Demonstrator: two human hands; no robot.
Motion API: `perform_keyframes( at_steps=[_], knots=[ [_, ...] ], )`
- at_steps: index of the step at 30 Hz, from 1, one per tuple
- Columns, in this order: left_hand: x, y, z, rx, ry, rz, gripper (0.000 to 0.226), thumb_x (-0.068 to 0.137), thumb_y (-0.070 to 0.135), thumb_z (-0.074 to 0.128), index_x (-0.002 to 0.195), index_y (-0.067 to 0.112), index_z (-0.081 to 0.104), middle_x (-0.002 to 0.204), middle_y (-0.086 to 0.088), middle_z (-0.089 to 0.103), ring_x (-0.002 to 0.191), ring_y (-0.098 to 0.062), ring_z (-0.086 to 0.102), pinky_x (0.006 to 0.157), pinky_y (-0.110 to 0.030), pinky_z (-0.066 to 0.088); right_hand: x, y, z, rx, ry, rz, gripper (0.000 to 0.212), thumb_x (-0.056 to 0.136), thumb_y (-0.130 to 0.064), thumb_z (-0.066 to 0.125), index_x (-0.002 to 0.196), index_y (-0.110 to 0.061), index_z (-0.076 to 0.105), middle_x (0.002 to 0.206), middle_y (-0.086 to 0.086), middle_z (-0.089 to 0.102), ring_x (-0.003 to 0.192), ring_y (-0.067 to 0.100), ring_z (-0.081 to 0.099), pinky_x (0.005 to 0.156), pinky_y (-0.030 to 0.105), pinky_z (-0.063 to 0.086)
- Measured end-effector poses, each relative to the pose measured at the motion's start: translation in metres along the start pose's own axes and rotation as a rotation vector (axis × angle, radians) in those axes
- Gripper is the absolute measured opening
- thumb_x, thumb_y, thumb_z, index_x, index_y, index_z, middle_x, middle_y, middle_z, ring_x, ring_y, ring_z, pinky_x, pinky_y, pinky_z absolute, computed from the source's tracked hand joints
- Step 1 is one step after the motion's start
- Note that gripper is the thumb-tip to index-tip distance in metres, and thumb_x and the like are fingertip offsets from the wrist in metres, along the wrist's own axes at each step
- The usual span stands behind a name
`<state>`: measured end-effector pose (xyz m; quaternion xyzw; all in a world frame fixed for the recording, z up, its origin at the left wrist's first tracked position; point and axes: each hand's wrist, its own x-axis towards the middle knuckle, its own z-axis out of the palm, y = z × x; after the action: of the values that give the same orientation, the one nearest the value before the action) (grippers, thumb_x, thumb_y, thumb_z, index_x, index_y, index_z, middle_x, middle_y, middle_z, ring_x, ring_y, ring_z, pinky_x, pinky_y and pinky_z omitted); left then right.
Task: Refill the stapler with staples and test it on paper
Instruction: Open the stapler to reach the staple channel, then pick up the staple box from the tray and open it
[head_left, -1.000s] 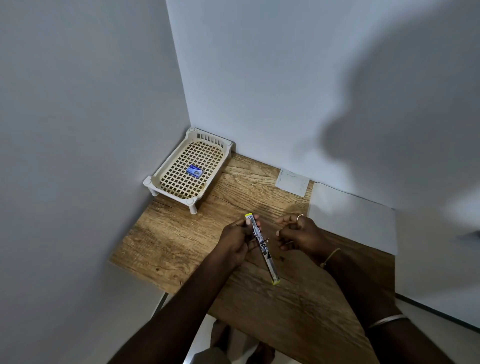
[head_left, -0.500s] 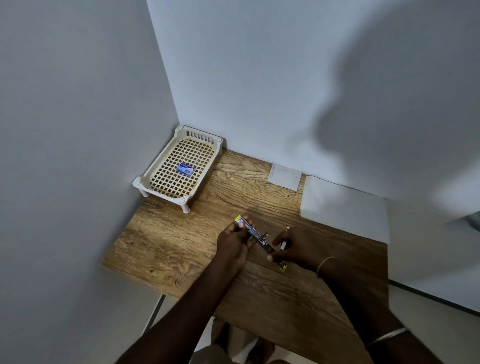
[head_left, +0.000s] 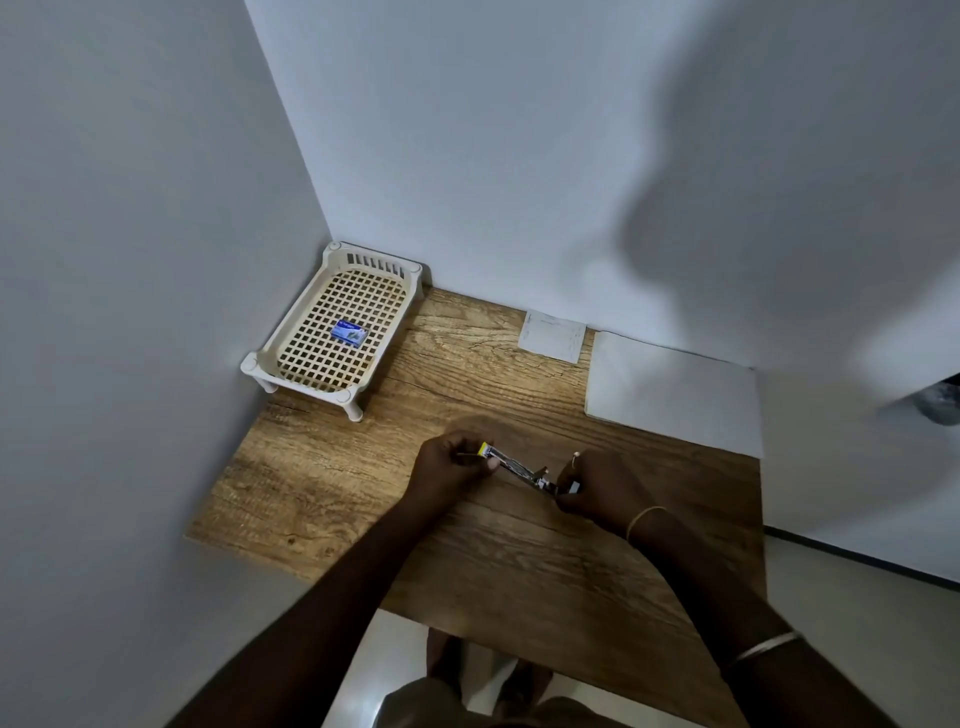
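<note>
A slim metal stapler (head_left: 514, 465) with yellow ends is held just above the wooden table (head_left: 467, 384), lying almost level. My left hand (head_left: 449, 467) grips its left, yellow-tipped end. My right hand (head_left: 595, 486) is closed on its right end, where small metal parts stick out. A small blue staple box (head_left: 349, 332) lies in the cream lattice tray (head_left: 291, 332) at the back left corner. A white sheet of paper (head_left: 672, 400) lies at the back right, and a smaller slip (head_left: 551, 335) sits beside it against the wall.
Grey walls close the table on the left and at the back. The table's front edge runs diagonally below my forearms, with pale floor under it. A dark object (head_left: 943, 402) shows at the far right edge.
The stapler has swung from steeply angled to nearly level. My right hand has moved onto its right end and my left hand has shifted left along it.
</note>
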<state>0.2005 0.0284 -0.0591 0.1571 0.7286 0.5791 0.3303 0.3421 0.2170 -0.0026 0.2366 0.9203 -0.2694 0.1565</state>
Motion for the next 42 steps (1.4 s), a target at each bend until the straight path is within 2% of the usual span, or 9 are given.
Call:
perform_keyframes(
  at_steps=[5,9,20,27,31,34,36,39,42],
  knots=[
    [0.012,-0.001,-0.014,0.634,-0.066,0.234,0.032,0.068,0.04,0.091,0.096,0.026,0.082,0.094,0.004,0.069,0.086,-0.009,0.063,0.076,-0.025,0.048,-0.001,0.001,0.009,-0.062,0.016,0.029,0.013,0.079,-0.02,0.078,0.09,-0.017,0.081,0.093,0.001,0.075,0.085,0.015,0.069,0.074,0.026,0.055],
    [0.012,-0.004,-0.018,0.842,-0.111,0.369,0.034,0.07,0.052,0.083,0.099,0.034,0.081,0.093,0.004,0.061,0.088,-0.01,0.049,0.073,-0.028,0.04,-0.002,0.002,0.017,-0.077,0.001,0.079,0.013,0.08,-0.019,0.074,0.091,-0.018,0.08,0.093,0.004,0.076,0.086,0.019,0.07,0.075,0.031,0.057],
    [0.004,-0.004,-0.02,0.936,-0.149,0.38,0.039,0.077,0.049,0.081,0.112,0.032,0.078,0.096,-0.001,0.058,0.09,-0.017,0.054,0.071,-0.032,0.044,-0.005,0.005,0.023,-0.051,0.014,0.058,0.013,0.08,-0.02,0.074,0.092,-0.017,0.08,0.093,0.003,0.075,0.087,0.019,0.069,0.079,0.032,0.057],
    [0.0,-0.005,-0.018,1.02,-0.16,0.415,0.038,0.081,0.041,0.08,0.117,0.027,0.077,0.094,-0.004,0.058,0.086,-0.023,0.058,0.067,-0.034,0.047,-0.039,0.031,0.014,0.179,0.085,0.101,0.011,0.076,-0.024,0.084,0.085,-0.023,0.078,0.088,-0.011,0.067,0.08,0.002,0.058,0.063,0.011,0.039],
    [-0.004,-0.009,-0.019,1.014,-0.164,0.425,0.041,0.085,0.041,0.077,0.123,0.025,0.074,0.094,-0.003,0.056,0.085,-0.021,0.058,0.066,-0.032,0.046,-0.064,0.045,0.025,0.116,0.098,0.118,0.016,0.08,-0.017,0.08,0.093,-0.025,0.073,0.088,-0.012,0.064,0.083,0.007,0.06,0.063,0.006,0.035],
    [-0.004,-0.011,-0.02,1.013,-0.161,0.434,0.042,0.088,0.041,0.075,0.126,0.025,0.072,0.095,-0.002,0.055,0.085,-0.018,0.056,0.066,-0.031,0.045,-0.076,0.049,0.04,-0.027,0.129,0.126,0.025,0.083,-0.019,0.075,0.106,-0.026,0.066,0.096,-0.001,0.071,0.092,0.017,0.067,0.069,0.02,0.043],
    [-0.004,-0.012,-0.021,1.023,-0.158,0.444,0.043,0.088,0.041,0.075,0.127,0.024,0.071,0.096,-0.002,0.056,0.085,-0.018,0.055,0.066,-0.031,0.046,-0.084,0.05,0.05,-0.111,0.142,0.107,0.031,0.087,-0.022,0.068,0.118,-0.024,0.06,0.101,0.002,0.071,0.092,0.019,0.068,0.066,0.023,0.037],
    [-0.004,-0.015,-0.021,1.029,-0.163,0.46,0.045,0.087,0.038,0.077,0.128,0.02,0.071,0.096,-0.003,0.056,0.086,-0.02,0.057,0.067,-0.032,0.047,-0.092,0.051,0.06,-0.051,0.172,0.075,0.026,0.087,-0.017,0.066,0.111,-0.02,0.058,0.096,0.0,0.068,0.086,0.017,0.065,0.065,0.024,0.035],
    [-0.007,-0.014,-0.02,0.997,-0.132,0.44,0.052,0.085,0.037,0.08,0.13,0.015,0.068,0.1,-0.005,0.058,0.09,-0.023,0.059,0.073,-0.036,0.05,-0.093,0.053,0.064,0.012,0.216,0.051,0.02,0.083,-0.006,0.068,0.101,-0.015,0.067,0.097,0.002,0.068,0.088,0.019,0.066,0.074,0.031,0.05]
  ],
)
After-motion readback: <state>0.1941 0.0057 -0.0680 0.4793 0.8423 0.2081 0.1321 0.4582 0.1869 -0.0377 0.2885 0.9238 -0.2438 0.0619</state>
